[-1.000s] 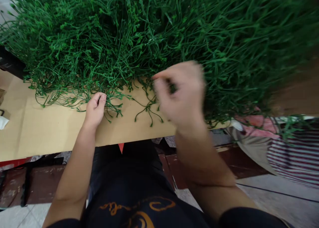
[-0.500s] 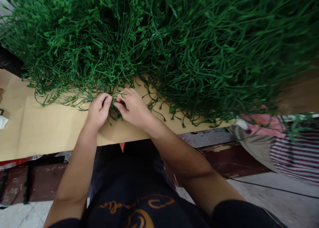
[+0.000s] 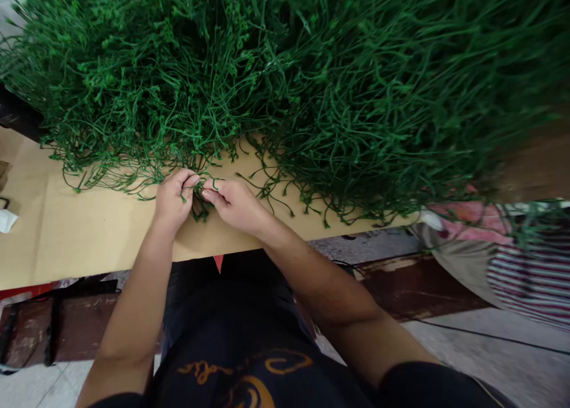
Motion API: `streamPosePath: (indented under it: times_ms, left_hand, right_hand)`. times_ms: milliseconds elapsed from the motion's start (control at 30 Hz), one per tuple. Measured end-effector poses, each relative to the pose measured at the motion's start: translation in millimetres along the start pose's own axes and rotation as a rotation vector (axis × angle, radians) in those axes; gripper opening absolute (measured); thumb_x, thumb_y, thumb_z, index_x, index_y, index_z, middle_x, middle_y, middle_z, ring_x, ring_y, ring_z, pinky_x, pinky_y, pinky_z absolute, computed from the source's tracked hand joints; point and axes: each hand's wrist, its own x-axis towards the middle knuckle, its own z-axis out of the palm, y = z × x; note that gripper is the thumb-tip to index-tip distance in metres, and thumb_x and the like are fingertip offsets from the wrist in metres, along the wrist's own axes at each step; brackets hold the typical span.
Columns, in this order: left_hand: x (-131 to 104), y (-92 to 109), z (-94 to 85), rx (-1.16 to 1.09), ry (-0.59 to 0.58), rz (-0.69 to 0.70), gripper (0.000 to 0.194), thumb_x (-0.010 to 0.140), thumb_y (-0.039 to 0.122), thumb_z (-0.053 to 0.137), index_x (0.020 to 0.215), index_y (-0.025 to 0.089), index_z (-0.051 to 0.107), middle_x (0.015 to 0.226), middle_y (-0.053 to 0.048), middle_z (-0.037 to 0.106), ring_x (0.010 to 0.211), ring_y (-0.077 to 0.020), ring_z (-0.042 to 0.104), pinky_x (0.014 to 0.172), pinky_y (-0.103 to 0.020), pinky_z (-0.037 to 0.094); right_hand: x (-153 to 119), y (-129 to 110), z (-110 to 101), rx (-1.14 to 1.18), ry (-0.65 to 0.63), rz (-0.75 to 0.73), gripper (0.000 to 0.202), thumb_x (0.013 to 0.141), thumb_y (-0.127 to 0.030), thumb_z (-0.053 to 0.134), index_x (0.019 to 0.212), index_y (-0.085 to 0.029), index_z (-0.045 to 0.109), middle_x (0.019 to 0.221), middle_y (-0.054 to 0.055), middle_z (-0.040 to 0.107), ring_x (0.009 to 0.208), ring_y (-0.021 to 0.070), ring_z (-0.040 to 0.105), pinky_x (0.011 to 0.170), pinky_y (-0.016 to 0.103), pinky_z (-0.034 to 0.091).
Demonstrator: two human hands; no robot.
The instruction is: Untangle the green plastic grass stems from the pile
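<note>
A large heap of thin green artificial stems (image 3: 276,87) with small forked tips fills the far side of the cardboard-covered table (image 3: 89,236). At its near edge, my left hand (image 3: 174,197) is closed, thumb against fingers, on a green stem (image 3: 183,198) whose tip pokes out by the thumb. Close beside it, my right hand (image 3: 232,203) pinches a green stem (image 3: 216,183) between thumb and forefinger. The fingertips of both hands almost meet. Several dark stem ends (image 3: 200,212) show under and between them; where each stem runs inside the fingers is hidden.
Loose stems (image 3: 276,188) spread from the heap over the cardboard. A black object (image 3: 20,114) stands at the far left, with a small white piece (image 3: 6,220) nearer. At right sits another person in a striped garment (image 3: 529,277), by a pink cloth (image 3: 476,218).
My right hand has lowered slightly, and its fingers have closed in from a looser curl to a pinch. A stem tip now shows at my left thumb. The heap looks unchanged.
</note>
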Motion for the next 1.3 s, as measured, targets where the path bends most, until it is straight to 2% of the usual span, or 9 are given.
streamPosePath:
  times_ms: [300,433,600,800,967,1100,1200,1300]
  left_hand:
    - [-3,6,4.4,0.016,-0.002,-0.046,0.020,0.083,0.029,0.044,0.069,0.019,0.055,0.068,-0.001,0.055,0.069,-0.0145,0.049,0.066,-0.026,0.038]
    - [-5,7,5.2,0.007,-0.018,-0.040,0.022,0.084,0.031,0.044,0.071,0.020,0.057,0.070,-0.001,0.057,0.071,-0.0151,0.050,0.067,-0.026,0.039]
    - [-3,5,8.5,0.010,0.011,-0.075,0.018,0.083,0.026,0.045,0.074,0.020,0.059,0.070,-0.001,0.059,0.071,-0.0143,0.052,0.067,-0.026,0.039]
    - [0,7,7.3,-0.072,0.070,-0.146,0.025,0.083,0.038,0.049,0.069,0.018,0.057,0.062,0.001,0.051,0.063,-0.0120,0.047,0.061,-0.024,0.035]
    - [-2,9,4.5,-0.173,0.037,-0.102,0.032,0.084,0.041,0.046,0.063,0.018,0.051,0.057,0.003,0.043,0.059,-0.0100,0.042,0.058,-0.024,0.032]
    - [-2,8,5.1,-0.166,0.024,-0.070,0.030,0.082,0.040,0.048,0.064,0.018,0.052,0.061,0.002,0.047,0.063,-0.0109,0.045,0.062,-0.024,0.035]
    - [-1,8,6.4,-0.120,0.010,-0.071,0.028,0.082,0.039,0.049,0.065,0.018,0.055,0.062,0.001,0.051,0.065,-0.0120,0.048,0.064,-0.025,0.036]
    - [-1,11,8.6,-0.029,0.006,-0.087,0.025,0.082,0.036,0.050,0.066,0.018,0.057,0.062,0.001,0.052,0.065,-0.0126,0.048,0.063,-0.025,0.036]
  right_hand:
    - [-16,4,3,0.105,0.038,-0.080,0.028,0.087,-0.025,0.036,0.061,-0.017,0.030,0.057,-0.003,0.030,0.055,0.0072,0.030,0.056,0.023,0.024]
    - [-22,2,3,0.119,0.044,-0.057,0.030,0.088,-0.028,0.037,0.061,-0.017,0.030,0.056,-0.004,0.028,0.053,0.0062,0.028,0.053,0.023,0.023]
    - [-22,1,8,0.337,0.109,-0.055,0.038,0.089,-0.040,0.040,0.060,-0.017,0.033,0.056,-0.004,0.029,0.054,0.0055,0.030,0.052,0.022,0.026]
    - [-17,1,13,0.606,0.198,0.136,0.045,0.080,-0.058,0.051,0.068,-0.016,0.047,0.054,-0.006,0.032,0.050,0.0041,0.028,0.048,0.022,0.024]
    - [-19,5,10,0.662,0.222,0.201,0.043,0.074,-0.057,0.059,0.072,-0.015,0.053,0.054,-0.006,0.034,0.050,0.0039,0.029,0.048,0.021,0.024]
    - [-18,8,5,0.552,0.289,0.158,0.046,0.077,-0.058,0.054,0.063,-0.015,0.049,0.055,-0.005,0.034,0.053,0.0048,0.031,0.050,0.022,0.027]
    - [-17,9,6,0.516,0.341,0.146,0.043,0.078,-0.047,0.057,0.056,-0.017,0.038,0.054,-0.005,0.031,0.051,0.0043,0.028,0.049,0.021,0.025]
    - [-17,6,11,0.438,0.349,0.066,0.035,0.080,-0.030,0.051,0.052,-0.016,0.035,0.052,-0.004,0.030,0.051,0.0046,0.029,0.050,0.021,0.026]
